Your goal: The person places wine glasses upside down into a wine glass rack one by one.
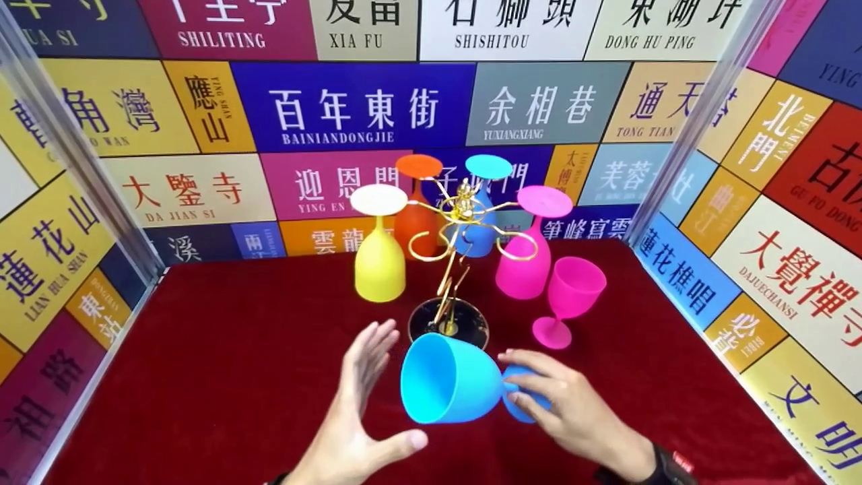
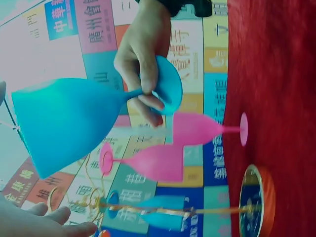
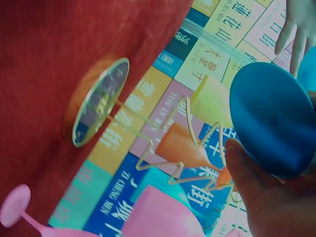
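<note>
A blue plastic goblet [image 1: 465, 380] lies sideways in the air, its mouth toward the left. My right hand [image 1: 569, 397] pinches its stem near the foot, as the left wrist view also shows on the goblet's stem [image 2: 133, 94]. My left hand [image 1: 357, 411] is spread with thumb apart, left of the goblet's mouth and not touching it. Just beyond stands a gold wire rack [image 1: 465, 209] on a round dark base [image 1: 431, 320]. Upside down on it hang a yellow goblet [image 1: 380, 266], an orange goblet [image 1: 419, 229], another blue goblet [image 1: 478, 229] and a pink goblet [image 1: 525, 263].
A second pink goblet [image 1: 576, 286] stands upright on the dark red cloth [image 1: 236, 377], right of the rack. Colourful panels with printed characters [image 1: 350, 108] wall the table at the back and both sides. Clear corner posts [image 1: 693, 114] stand at the back corners.
</note>
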The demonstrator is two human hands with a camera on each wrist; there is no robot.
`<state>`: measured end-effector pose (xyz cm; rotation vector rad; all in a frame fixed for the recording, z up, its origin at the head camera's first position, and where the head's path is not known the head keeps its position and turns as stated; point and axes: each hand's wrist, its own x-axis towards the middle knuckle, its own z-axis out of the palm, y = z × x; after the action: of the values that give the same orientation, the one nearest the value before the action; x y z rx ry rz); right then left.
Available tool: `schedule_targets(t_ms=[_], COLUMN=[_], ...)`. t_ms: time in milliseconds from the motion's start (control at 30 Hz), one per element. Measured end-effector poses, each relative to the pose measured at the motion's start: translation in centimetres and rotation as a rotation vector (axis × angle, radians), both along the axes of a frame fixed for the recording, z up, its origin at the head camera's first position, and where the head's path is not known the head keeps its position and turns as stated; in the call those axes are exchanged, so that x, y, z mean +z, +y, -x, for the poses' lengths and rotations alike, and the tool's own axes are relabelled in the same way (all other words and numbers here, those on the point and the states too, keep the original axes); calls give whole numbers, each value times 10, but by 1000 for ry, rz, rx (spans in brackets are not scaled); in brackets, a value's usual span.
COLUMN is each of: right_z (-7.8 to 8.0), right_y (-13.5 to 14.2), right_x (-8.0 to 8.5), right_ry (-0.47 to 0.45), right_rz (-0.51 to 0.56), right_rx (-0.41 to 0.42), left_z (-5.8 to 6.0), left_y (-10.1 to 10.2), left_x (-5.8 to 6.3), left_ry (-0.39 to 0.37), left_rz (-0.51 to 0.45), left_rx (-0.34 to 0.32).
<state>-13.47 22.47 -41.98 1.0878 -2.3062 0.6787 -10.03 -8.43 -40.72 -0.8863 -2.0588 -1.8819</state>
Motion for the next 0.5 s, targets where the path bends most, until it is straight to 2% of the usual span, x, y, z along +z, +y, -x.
schedule_targets(t_ms=[233,367,500], right_z=[8,12,14], right_y=[3,4,4], right_x=[23,36,48], right_ry=[107,137,165], right_rz=[-81,-120,-186], right_rx=[3,0,-22], left_z=[1,3,2], left_y=[-9,-12,-15], left_x=[3,-1,-6], left_ry=[275,348,354], left_rz=[247,290,314], left_rx=[284,321,320])
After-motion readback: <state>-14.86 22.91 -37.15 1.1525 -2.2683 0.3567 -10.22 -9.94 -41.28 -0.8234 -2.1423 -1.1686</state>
